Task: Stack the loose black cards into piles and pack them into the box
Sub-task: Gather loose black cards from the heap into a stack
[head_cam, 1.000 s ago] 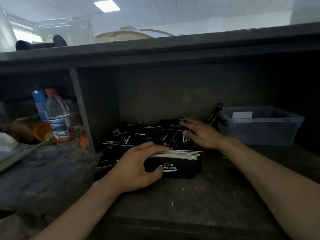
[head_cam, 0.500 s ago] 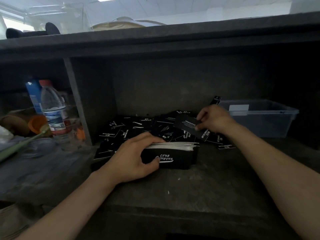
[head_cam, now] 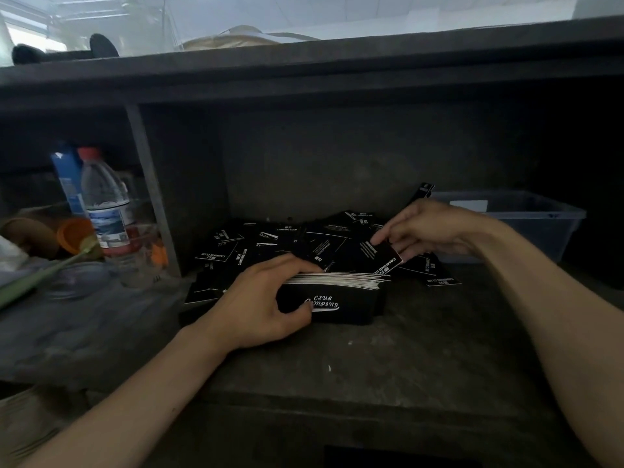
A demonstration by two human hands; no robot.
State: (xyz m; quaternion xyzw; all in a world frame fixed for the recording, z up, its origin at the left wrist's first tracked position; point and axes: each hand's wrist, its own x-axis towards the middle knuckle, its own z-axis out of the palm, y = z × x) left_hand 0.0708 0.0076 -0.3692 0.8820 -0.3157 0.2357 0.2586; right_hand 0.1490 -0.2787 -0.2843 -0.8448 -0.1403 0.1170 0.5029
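Note:
A black box (head_cam: 341, 307) printed "Camping Club" sits on the dark shelf, filled with upright black cards whose white edges (head_cam: 337, 281) show at its top. My left hand (head_cam: 266, 302) grips the box's left end, fingers over the cards and thumb on the front face. Behind the box lies a heap of loose black cards (head_cam: 270, 241). My right hand (head_cam: 425, 231) pinches one black card (head_cam: 383, 256) just above the box's right end.
A clear plastic bin (head_cam: 526, 224) stands at the right, with one card leaning at its left end. Left of a shelf divider (head_cam: 152, 194) are a water bottle (head_cam: 104, 204), a blue carton, an orange cup and clutter. A shelf board runs overhead.
My right hand picked a card from the heap and has brought it down and forward toward the box's right end. My left hand stays on the box.

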